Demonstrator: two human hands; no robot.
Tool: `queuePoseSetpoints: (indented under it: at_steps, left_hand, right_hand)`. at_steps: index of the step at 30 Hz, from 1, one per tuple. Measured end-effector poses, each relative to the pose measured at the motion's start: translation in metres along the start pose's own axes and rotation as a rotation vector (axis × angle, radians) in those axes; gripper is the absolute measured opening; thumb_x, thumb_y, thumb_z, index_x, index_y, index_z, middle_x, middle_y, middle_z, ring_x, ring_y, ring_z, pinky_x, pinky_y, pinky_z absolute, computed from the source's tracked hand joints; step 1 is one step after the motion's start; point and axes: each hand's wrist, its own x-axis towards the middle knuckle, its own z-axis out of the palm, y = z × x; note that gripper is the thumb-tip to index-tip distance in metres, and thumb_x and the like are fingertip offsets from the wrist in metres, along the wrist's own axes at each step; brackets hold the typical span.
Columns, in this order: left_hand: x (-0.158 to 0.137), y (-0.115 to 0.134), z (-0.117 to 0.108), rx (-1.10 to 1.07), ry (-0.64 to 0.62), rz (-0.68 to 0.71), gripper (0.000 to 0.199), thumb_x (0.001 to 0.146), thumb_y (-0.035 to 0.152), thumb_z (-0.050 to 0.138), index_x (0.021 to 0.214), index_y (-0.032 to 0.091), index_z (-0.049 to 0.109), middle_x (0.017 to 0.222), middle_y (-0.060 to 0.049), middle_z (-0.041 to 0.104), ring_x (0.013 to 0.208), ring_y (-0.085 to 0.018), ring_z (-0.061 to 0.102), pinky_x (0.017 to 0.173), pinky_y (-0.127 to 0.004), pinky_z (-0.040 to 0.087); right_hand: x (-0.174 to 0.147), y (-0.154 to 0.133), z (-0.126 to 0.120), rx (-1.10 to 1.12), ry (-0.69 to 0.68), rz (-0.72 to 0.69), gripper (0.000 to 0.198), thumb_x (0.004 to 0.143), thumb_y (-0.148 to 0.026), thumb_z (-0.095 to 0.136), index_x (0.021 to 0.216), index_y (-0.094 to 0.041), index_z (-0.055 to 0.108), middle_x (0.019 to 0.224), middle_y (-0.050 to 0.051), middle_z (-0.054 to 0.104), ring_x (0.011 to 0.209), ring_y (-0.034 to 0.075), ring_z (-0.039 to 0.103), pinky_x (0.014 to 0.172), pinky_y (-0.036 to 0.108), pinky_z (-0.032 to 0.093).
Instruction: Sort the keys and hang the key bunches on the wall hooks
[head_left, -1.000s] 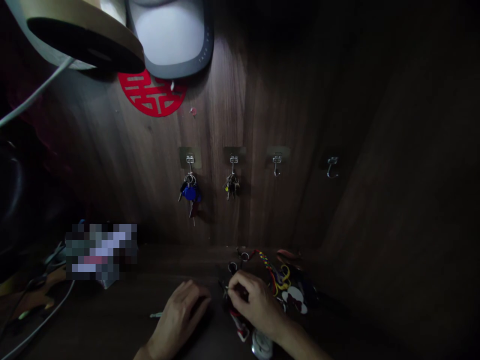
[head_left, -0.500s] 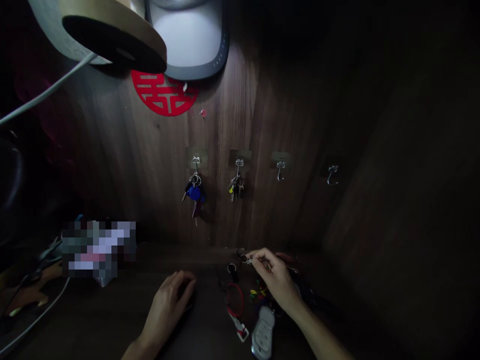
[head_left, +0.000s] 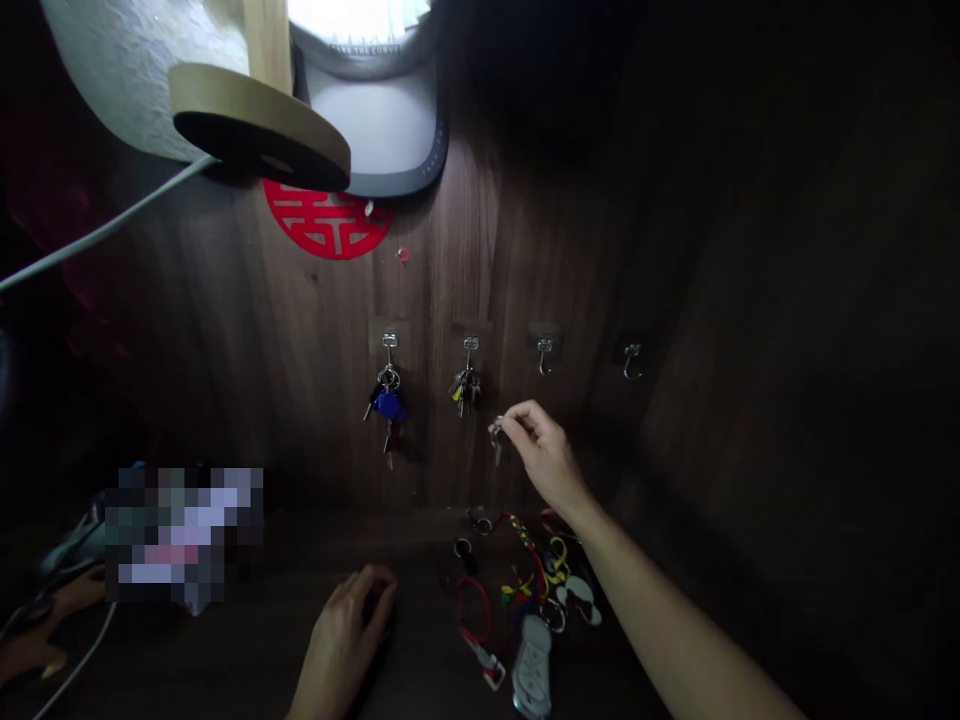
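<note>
My right hand (head_left: 544,450) pinches a small ring of keys (head_left: 497,445) between thumb and fingertips. The keys dangle in front of the wooden panel, below and right of the second hook. My left hand (head_left: 349,625) rests on the dark surface at lower middle, loosely curled, with nothing visible in it. Two bunches of keys, one with a blue tag (head_left: 388,404) and one with a yellow piece (head_left: 457,395), hang on the two left hooks. The third hook (head_left: 545,358) and the fourth hook (head_left: 632,362) are bare.
On the surface lie a grey remote (head_left: 532,665), a red cord loop (head_left: 474,610), a colourful braided strap (head_left: 525,540) and a black key fob (head_left: 465,555). A lamp (head_left: 262,135) with a white cable, a cap (head_left: 371,130) and a red paper cutout (head_left: 330,222) are above. A blurred-out object (head_left: 184,535) lies left.
My right hand has risen from the pile on the surface with the keys, up to just below the hooks. My left hand has stayed on the surface. The view has tilted slightly upward.
</note>
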Motion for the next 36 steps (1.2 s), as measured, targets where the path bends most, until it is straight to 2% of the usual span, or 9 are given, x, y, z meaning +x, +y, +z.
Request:
queuePoseSetpoints:
  at_steps: [6,12,16,19,25,31,36]
  left_hand:
    - [0.001,-0.001,-0.001,-0.039,-0.003,-0.013,0.018,0.088,0.037,0.045,0.084,0.026,0.059,0.077,0.001,0.069,0.074,-0.018,0.067,0.069,-0.027,0.051]
    - [0.002,-0.001,-0.001,-0.038,-0.011,-0.024,0.018,0.088,0.036,0.045,0.083,0.026,0.059,0.077,0.000,0.070,0.074,-0.018,0.067,0.069,-0.026,0.051]
    - [0.004,-0.003,-0.001,-0.015,0.002,-0.022,0.018,0.087,0.036,0.046,0.082,0.026,0.060,0.076,0.000,0.070,0.074,-0.018,0.067,0.069,-0.025,0.051]
    - [0.005,-0.003,-0.001,-0.009,0.018,-0.005,0.017,0.087,0.035,0.047,0.082,0.026,0.060,0.076,0.000,0.070,0.074,-0.018,0.067,0.070,-0.024,0.051]
    - [0.007,-0.006,-0.001,0.037,0.024,-0.022,0.017,0.086,0.034,0.046,0.079,0.026,0.060,0.075,0.001,0.071,0.073,-0.017,0.068,0.068,-0.024,0.051]
    - [0.011,-0.007,-0.012,0.055,0.035,-0.144,0.017,0.086,0.034,0.045,0.081,0.026,0.059,0.072,0.005,0.070,0.069,-0.016,0.069,0.064,-0.022,0.048]
    - [0.015,-0.012,-0.018,0.077,-0.004,-0.218,0.017,0.086,0.032,0.045,0.080,0.025,0.058,0.071,0.005,0.068,0.067,-0.015,0.067,0.063,-0.021,0.045]
  right_hand:
    - [0.049,-0.017,0.013,-0.040,0.067,-0.111,0.019,0.081,-0.038,0.054,0.074,-0.019,0.054,0.068,-0.001,0.058,0.066,0.014,0.055,0.062,0.025,0.042]
    - [0.078,-0.005,0.026,-0.035,0.075,-0.069,0.018,0.075,-0.036,0.057,0.067,-0.019,0.057,0.065,-0.002,0.059,0.062,0.014,0.054,0.061,0.025,0.043]
    - [0.082,0.007,0.033,0.011,0.083,-0.016,0.017,0.074,-0.035,0.055,0.067,-0.020,0.055,0.060,-0.003,0.056,0.055,0.013,0.052,0.050,0.023,0.043]
    - [0.076,0.012,0.035,0.053,0.078,0.003,0.016,0.075,-0.035,0.055,0.071,-0.020,0.056,0.062,-0.003,0.056,0.051,0.011,0.051,0.045,0.022,0.043]
    - [0.055,0.021,0.035,0.139,0.070,0.034,0.019,0.075,-0.036,0.056,0.087,-0.020,0.056,0.071,-0.003,0.057,0.052,0.009,0.051,0.044,0.019,0.044]
    - [0.030,0.033,0.031,0.198,0.051,0.087,0.022,0.074,-0.038,0.057,0.088,-0.020,0.056,0.074,-0.001,0.057,0.055,0.010,0.055,0.047,0.021,0.045]
    - [-0.011,0.042,0.026,0.194,-0.035,0.196,0.023,0.074,-0.040,0.059,0.087,-0.020,0.059,0.077,0.001,0.059,0.061,0.013,0.058,0.048,0.021,0.045]
